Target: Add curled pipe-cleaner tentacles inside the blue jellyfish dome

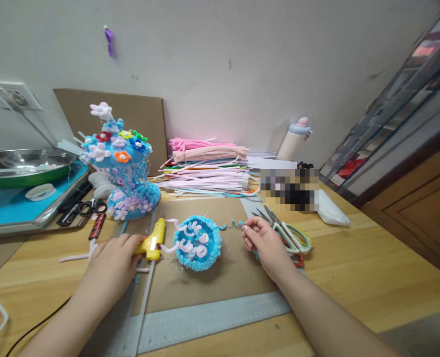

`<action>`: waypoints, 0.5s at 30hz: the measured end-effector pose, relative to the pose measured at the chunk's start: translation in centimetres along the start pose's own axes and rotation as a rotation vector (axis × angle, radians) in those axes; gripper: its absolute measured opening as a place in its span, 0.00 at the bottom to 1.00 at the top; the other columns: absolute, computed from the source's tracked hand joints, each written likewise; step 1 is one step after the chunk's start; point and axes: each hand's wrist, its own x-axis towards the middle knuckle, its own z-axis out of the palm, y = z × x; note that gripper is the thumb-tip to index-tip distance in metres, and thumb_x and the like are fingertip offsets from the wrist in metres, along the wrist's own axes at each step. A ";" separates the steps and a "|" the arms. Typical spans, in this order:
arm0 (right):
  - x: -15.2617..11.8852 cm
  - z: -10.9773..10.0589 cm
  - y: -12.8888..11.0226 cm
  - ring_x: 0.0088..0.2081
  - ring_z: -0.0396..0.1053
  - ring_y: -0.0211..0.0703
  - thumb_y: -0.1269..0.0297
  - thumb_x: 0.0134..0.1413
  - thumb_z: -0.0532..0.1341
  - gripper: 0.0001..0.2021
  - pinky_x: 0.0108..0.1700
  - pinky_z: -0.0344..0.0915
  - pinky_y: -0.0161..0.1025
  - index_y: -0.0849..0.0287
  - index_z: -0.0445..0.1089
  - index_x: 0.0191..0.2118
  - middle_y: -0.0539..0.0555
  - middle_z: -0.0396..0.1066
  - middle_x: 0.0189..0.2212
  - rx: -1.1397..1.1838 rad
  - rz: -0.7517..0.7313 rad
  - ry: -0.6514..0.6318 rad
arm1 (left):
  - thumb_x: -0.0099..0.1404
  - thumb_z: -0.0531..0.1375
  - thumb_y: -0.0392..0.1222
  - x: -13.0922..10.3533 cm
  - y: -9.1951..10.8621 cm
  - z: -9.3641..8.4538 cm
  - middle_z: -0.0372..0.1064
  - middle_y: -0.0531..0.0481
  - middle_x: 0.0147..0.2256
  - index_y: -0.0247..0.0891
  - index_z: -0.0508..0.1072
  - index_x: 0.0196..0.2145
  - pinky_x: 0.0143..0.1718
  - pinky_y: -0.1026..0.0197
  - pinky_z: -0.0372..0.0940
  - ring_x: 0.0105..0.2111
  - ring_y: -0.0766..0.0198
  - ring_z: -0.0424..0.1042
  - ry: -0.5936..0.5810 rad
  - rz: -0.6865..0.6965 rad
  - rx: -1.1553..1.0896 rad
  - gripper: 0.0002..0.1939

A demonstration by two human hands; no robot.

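Observation:
My left hand is closed around the handle of a yellow hot glue gun, whose nozzle points away from me. To its right, on the brown cardboard, sits a round blue fuzzy piece with curly pale pink pipe cleaners on it. Two of these curls stick out from its left side. My right hand pinches the end of a thin, curled blue pipe cleaner just right of the round piece. Scissors lie beside my right hand.
A blue flower-covered pipe-cleaner model stands behind my left hand. Bundles of pipe cleaners lie along the wall. At left are a metal bowl, a spool and black scissors. A bottle stands back right.

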 end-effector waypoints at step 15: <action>-0.5 0.4 -0.9 0.17 0.58 0.31 0.50 0.41 0.71 0.20 0.21 0.54 0.31 0.57 0.64 0.30 0.44 0.67 0.19 -0.082 -0.032 0.037 | 0.59 0.56 0.59 -4.2 -6.1 -3.3 0.75 0.40 0.49 0.36 0.67 0.51 0.48 0.50 0.70 0.48 0.49 0.74 0.077 -0.264 -0.525 0.29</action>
